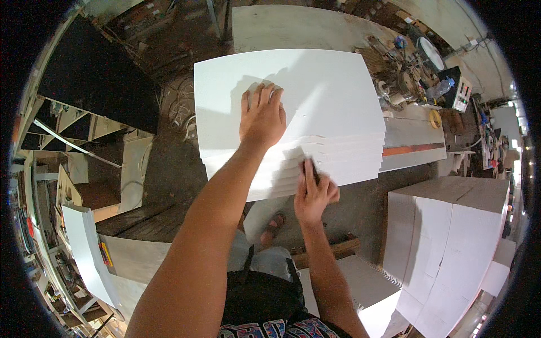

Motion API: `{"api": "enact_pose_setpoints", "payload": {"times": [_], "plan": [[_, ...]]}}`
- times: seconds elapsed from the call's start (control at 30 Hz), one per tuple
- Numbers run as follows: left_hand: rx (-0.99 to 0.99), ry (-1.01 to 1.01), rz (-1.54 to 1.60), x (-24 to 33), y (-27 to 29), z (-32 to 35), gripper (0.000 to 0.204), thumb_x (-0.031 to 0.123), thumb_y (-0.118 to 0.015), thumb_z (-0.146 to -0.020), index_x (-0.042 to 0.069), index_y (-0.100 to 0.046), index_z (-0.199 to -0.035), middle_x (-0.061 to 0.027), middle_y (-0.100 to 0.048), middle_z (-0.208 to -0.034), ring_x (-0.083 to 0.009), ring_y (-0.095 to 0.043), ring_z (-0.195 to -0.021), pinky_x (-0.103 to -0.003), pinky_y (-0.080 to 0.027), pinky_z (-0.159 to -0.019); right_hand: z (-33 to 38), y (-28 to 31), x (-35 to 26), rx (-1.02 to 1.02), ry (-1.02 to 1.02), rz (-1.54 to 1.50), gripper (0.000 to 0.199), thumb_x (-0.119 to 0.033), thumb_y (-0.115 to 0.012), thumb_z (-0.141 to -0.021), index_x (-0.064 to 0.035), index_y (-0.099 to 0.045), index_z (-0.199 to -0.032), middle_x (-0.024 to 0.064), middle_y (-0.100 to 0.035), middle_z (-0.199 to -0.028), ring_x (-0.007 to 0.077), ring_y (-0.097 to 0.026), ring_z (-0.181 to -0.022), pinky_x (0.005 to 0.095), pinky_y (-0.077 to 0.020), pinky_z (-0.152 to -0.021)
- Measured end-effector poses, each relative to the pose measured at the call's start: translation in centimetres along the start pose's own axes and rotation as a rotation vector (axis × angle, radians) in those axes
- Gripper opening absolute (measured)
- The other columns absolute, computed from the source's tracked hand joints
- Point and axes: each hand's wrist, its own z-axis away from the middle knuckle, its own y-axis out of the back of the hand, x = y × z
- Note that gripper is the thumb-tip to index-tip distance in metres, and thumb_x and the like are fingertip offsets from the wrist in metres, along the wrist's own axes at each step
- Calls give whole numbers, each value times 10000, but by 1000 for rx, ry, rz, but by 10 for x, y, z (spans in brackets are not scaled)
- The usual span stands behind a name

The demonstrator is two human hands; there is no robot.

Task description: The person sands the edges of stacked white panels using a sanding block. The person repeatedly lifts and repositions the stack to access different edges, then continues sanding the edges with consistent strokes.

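A stack of white sheets (332, 90) lies in front of me, its near edges stepped back one above another like a fan. My left hand (263, 118) rests with fingers stretched out on the top sheet, left of its middle. Over the stepped near edges, my right hand (315, 197) is closed round a small dark hand tool (310, 170); its exact kind is hard to make out. Short ragged marks (315, 143) show on the sheets just beyond the tool.
Behind the stack stands a pale work surface (282, 25), with a clutter of tools and machine parts (400, 81) on the right. A large white block (445, 236) of stacked sheets is at the lower right. Wooden shelving (79, 132) lines the left side.
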Motion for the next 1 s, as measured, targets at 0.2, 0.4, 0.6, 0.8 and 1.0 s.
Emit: {"api": "enact_pose_setpoints", "payload": {"times": [0.2, 0.4, 0.6, 0.8, 1.0], "plan": [[-10, -6, 13, 1, 5, 0, 513, 310, -574, -1197, 135, -581, -1679, -83, -521, -1735, -276, -403, -1702, -587, -219, -1467, -122, -5, -15, 197, 140, -2, 582, -243, -801, -1092, -301, -725, -1667, 65, -669, -1449, 359, -577, -1316, 599, -356, -1196], [25, -9, 20, 0, -1, 1, 533, 273, -643, -1151, 119, -598, -1660, -122, -551, -1704, -324, -466, -1658, -600, -267, -1435, -126, 5, 2, 173, 251, -57, 583, -123, -830, -1016, -271, -777, -1577, 47, -695, -1409, 303, -649, -1272, 561, -469, -1130], [58, -19, 37, 0, -5, 1, 529, 265, -654, -1150, 103, -605, -1652, -141, -568, -1691, -340, -488, -1644, -599, -287, -1425, -126, 5, 20, 137, 495, -35, 573, -147, -774, -976, -170, -779, -1548, 42, -745, -1461, 300, -713, -1273, 513, -588, -1121], [73, -12, 44, -1, -5, 0, 518, 282, -647, -1160, 106, -609, -1646, -137, -578, -1675, -336, -492, -1639, -594, -283, -1425, -122, -6, 17, 105, 574, -61, 533, -165, -722, -997, -116, -779, -1524, 77, -751, -1552, 348, -712, -1419, 565, -583, -1241], [88, -14, 10, 0, -4, 1, 495, 267, -646, -1156, 117, -620, -1627, -137, -580, -1666, -342, -505, -1620, -595, -302, -1417, -126, -12, 21, 55, 554, -150, 482, -135, -750, -986, -89, -803, -1463, 97, -779, -1552, 341, -745, -1422, 525, -638, -1212]]}}
